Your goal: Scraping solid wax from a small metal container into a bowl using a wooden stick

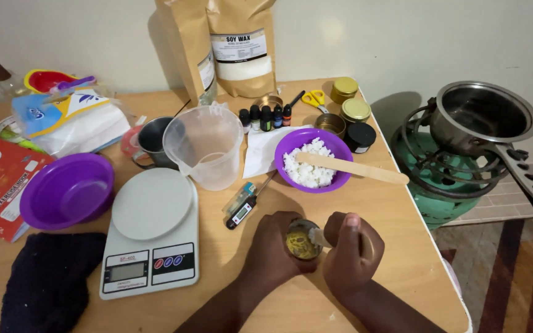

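My left hand is wrapped around a small round tin with yellowish wax inside, held on the wooden table near its front edge. My right hand grips a small pale stick or spoon whose tip pokes into the tin. Just behind stands a purple bowl of white wax flakes with a wooden spatula laid across its rim.
A white kitchen scale, probe thermometer, clear measuring jug, metal cup, empty purple bowl, small dropper bottles, gold-lidded tins, scissors and paper bags fill the table. A pot sits on a green gas burner at the right.
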